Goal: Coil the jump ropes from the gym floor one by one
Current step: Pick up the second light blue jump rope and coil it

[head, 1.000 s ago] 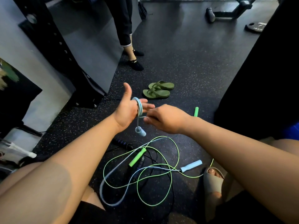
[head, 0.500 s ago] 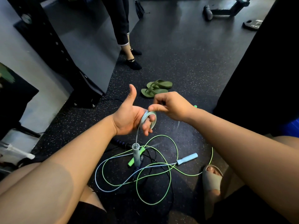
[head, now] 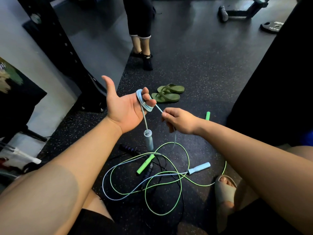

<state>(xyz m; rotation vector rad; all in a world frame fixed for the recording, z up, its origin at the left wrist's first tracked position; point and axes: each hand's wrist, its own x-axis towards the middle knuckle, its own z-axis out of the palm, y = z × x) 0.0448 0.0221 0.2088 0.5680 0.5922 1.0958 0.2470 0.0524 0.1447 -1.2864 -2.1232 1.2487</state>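
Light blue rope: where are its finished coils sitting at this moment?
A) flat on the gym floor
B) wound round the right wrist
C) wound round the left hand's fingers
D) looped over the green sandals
C: the light blue rope loops round the fingers of the left hand, while the right hand pinches the strand leading off it.

the scene is dim overall; the dark speckled floor (head: 203, 73) absorbs most light. the grey wall (head: 18, 48) at the left is the brightest area. the right edge falls into near-black shadow. wide-angle distortion stretches the forearms (head: 76, 158) at the lower edges. the centre is sharp; the light blue rope (head: 175, 139) below the right hand (head: 179, 121) shows slight motion blur.
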